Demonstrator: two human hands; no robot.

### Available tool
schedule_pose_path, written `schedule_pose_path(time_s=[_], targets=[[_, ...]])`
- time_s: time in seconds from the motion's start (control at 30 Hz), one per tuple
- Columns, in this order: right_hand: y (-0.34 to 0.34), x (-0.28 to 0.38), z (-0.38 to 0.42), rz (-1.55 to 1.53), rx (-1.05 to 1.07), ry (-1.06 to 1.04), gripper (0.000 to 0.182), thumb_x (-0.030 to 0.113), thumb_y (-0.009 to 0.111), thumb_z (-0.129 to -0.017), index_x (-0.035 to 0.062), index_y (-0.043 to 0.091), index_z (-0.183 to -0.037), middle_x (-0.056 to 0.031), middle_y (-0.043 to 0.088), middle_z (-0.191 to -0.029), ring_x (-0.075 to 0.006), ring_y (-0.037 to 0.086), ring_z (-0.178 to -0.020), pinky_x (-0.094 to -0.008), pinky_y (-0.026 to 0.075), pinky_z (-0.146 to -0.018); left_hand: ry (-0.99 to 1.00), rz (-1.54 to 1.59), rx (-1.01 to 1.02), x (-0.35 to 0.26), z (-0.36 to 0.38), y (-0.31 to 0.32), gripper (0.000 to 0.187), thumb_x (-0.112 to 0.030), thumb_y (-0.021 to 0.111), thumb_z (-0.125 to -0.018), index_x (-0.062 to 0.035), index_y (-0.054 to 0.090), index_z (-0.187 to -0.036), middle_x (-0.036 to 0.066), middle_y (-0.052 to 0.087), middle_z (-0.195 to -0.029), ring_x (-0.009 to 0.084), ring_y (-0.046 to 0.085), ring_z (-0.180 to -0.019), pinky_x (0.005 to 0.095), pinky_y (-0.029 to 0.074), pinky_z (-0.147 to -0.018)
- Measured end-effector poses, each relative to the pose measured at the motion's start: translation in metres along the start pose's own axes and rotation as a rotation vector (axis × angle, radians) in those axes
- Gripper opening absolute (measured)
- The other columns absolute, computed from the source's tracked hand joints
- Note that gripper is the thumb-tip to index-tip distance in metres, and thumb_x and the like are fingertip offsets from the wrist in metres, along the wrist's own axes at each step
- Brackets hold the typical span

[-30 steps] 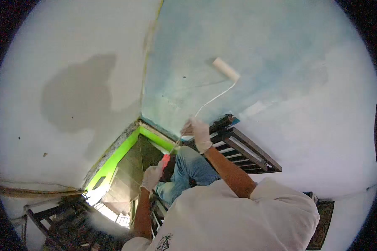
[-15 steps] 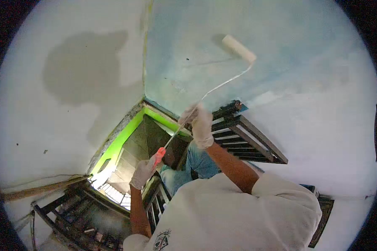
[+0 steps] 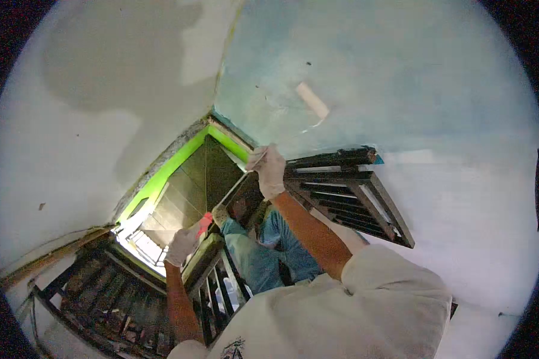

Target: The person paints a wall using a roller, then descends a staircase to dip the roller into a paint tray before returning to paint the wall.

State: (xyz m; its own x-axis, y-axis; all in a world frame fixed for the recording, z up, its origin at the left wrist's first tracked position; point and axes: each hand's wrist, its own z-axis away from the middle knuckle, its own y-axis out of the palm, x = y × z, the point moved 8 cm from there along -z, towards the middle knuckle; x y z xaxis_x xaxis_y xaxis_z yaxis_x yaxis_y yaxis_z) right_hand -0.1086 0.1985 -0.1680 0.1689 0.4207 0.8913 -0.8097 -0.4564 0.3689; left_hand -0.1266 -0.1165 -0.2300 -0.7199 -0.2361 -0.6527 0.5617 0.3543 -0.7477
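Note:
A long-handled paint roller (image 3: 312, 100) has its pale sleeve against the bluish wall (image 3: 401, 78). Its thin metal rod runs down toward me to a red-orange handle (image 3: 205, 222). My left hand (image 3: 184, 245), in a whitish glove, is closed around that handle. Farther up, my right hand (image 3: 269, 172), gloved too, grips the rod. Part of the rod above the right hand is blurred and hard to see against the wall.
Dark slatted railing (image 3: 347, 194) juts out right of my right forearm. Below left lies another dark slatted structure (image 3: 114, 299). A bright green frame (image 3: 161, 173) borders an opening below the wall corner. A pale wall (image 3: 60, 161) with a shadow stands left.
The roller's sleeve has moved down and left in view, nearer to my right hand. Both hands have shifted left, still on the roller. The whole view has also shifted somewhat.

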Motion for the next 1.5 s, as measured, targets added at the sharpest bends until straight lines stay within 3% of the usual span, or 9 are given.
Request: schedule_pose_path(time_s=[0.23, 0.4, 0.6, 0.63, 0.73, 0.8, 1.13, 1.23, 1.5], targets=[[-0.048, -0.159, -0.035, -0.053, -0.139, 0.403, 0.036, 0.036, 0.050, -0.094, 0.0028, 0.054, -0.081, -0.0133, 0.062, -0.069, -0.0246, 0.062, -0.056, -0.0382, 0.055, -0.051, -0.339, 0.000, 0.373, 0.064, 0.028, 0.049, 0.040, -0.029, 0.051, -0.091, -0.0054, 0.051, -0.123, 0.021, 0.063, -0.077, 0.0390, 0.063, -0.065, 0.0479, 0.050, -0.056], [-0.046, -0.197, -0.016, 0.106, -0.194, 0.589, 0.032, 0.029, 0.047, -0.095, 0.0009, 0.054, -0.081, -0.0136, 0.061, -0.067, -0.0246, 0.060, -0.053, -0.0386, 0.054, -0.052, -1.191, 0.486, 0.387, 0.035, 0.065, 0.004, 0.072, -0.062, 0.046, -0.086, 0.0076, 0.063, -0.081, 0.020, 0.061, -0.064, 0.0316, 0.062, -0.064, 0.0440, 0.045, -0.064], [-0.036, -0.202, -0.053, -0.067, -0.136, 0.457, 0.028, 0.021, 0.047, -0.094, 0.0009, 0.050, -0.076, -0.0110, 0.055, -0.063, -0.0214, 0.055, -0.053, -0.0321, 0.046, -0.045, -0.765, 0.359, 0.195, 0.016, 0.010, -0.013, 0.057, -0.051, 0.047, -0.089, 0.0050, 0.060, -0.085, 0.023, 0.054, -0.060, 0.0300, 0.051, -0.056, 0.0399, 0.043, -0.058], [-0.037, -0.203, -0.068, -0.064, -0.134, 0.461, 0.028, 0.021, 0.047, -0.094, 0.0009, 0.050, -0.076, -0.0110, 0.055, -0.063, -0.0214, 0.055, -0.053, -0.0321, 0.046, -0.045, -1.079, 0.438, 0.368, 0.023, 0.007, -0.008, 0.052, -0.047, 0.049, -0.089, 0.0034, 0.060, -0.089, 0.024, 0.054, -0.063, 0.0337, 0.053, -0.056, 0.0399, 0.043, -0.058], [-0.049, -0.192, -0.082, -0.188, -0.378, 0.494, 0.023, 0.017, 0.048, -0.092, 0.0060, 0.043, -0.074, -0.0061, 0.045, -0.058, -0.0179, 0.046, -0.048, -0.0294, 0.039, -0.042, -0.790, 0.429, 0.275, 0.025, -0.017, -0.013, 0.048, -0.044, 0.050, -0.090, 0.0020, 0.061, -0.089, 0.023, 0.055, -0.062, 0.0334, 0.054, -0.056, 0.0396, 0.043, -0.057], [-0.019, -0.153, -0.063, -0.100, -0.355, 0.500, 0.025, 0.016, 0.049, -0.092, 0.0095, 0.036, -0.072, -0.0023, 0.036, -0.056, -0.0151, 0.041, -0.047, -0.0294, 0.036, -0.041, -1.032, 0.474, 0.246, 0.013, -0.018, -0.057, 0.042, -0.039, 0.056, -0.088, 0.0029, 0.060, -0.083, 0.015, 0.053, -0.055, 0.0249, 0.052, -0.052, 0.0360, 0.042, -0.054], [0.061, 0.043, 0.002, -0.039, 0.007, 0.099, 0.035, 0.035, 0.047, -0.097, 0.0041, 0.057, -0.085, -0.0092, 0.060, -0.066, -0.0212, 0.059, -0.057, -0.0364, 0.052, -0.055, -0.912, 0.737, 0.095, -0.009, 0.023, -0.077, 0.040, -0.037, 0.060, -0.086, -0.0016, 0.060, -0.068, -0.004, 0.047, -0.057, 0.0039, 0.039, -0.051, 0.0226, 0.029, -0.046], [0.049, 0.010, 0.013, -0.077, 0.038, 0.234, 0.027, 0.031, 0.048, -0.097, 0.0078, 0.054, -0.084, -0.0078, 0.060, -0.069, -0.0217, 0.060, -0.063, -0.0376, 0.052, -0.061, -1.298, 0.917, 0.138, -0.024, 0.045, -0.085, 0.038, -0.037, 0.059, -0.087, -0.0024, 0.062, -0.070, -0.004, 0.049, -0.056, 0.0045, 0.041, -0.048, 0.0219, 0.029, -0.044], [-0.089, -0.170, -0.045, -0.060, -0.156, 0.539, 0.027, 0.029, 0.055, -0.092, 0.0051, 0.054, -0.079, -0.0125, 0.061, -0.068, -0.0252, 0.060, -0.058, -0.0363, 0.053, -0.054, -1.178, 0.619, 0.264, -0.021, 0.014, -0.029, 0.049, -0.046, 0.056, -0.087, -0.0009, 0.061, -0.069, 0.000, 0.049, -0.053, 0.0075, 0.047, -0.048, 0.0234, 0.036, -0.046]])
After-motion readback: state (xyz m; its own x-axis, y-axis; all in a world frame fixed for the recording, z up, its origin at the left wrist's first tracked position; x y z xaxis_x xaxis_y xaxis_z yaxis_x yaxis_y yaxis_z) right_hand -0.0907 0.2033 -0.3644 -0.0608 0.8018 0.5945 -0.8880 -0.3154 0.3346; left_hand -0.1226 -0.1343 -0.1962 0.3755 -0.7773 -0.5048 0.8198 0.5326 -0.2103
